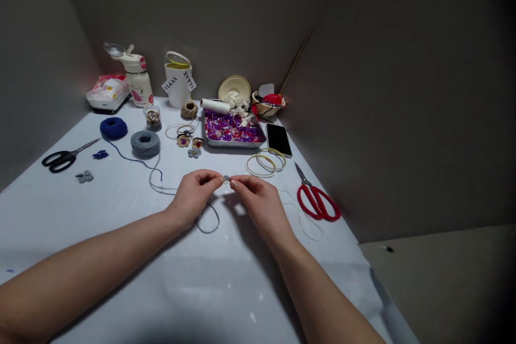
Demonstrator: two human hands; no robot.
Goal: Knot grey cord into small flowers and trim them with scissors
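My left hand [195, 193] and my right hand [258, 201] meet over the middle of the white table [121, 258], fingertips pinched together. Between them sits a small grey bead or knot [226, 178] on a grey yarn strand [207, 223]. The strand loops under my left hand and runs back to a grey yarn ball [145, 143]. Both hands are closed in a pinch on the strand.
A navy yarn ball [113, 128] and black scissors [64, 158] lie at left. A metal tray of purple beads [231, 130], a phone [278, 139], thin hoops [266, 164] and red scissors [316, 200] lie at right. A bottle [137, 78] and a white cup [178, 83] stand by the back wall.
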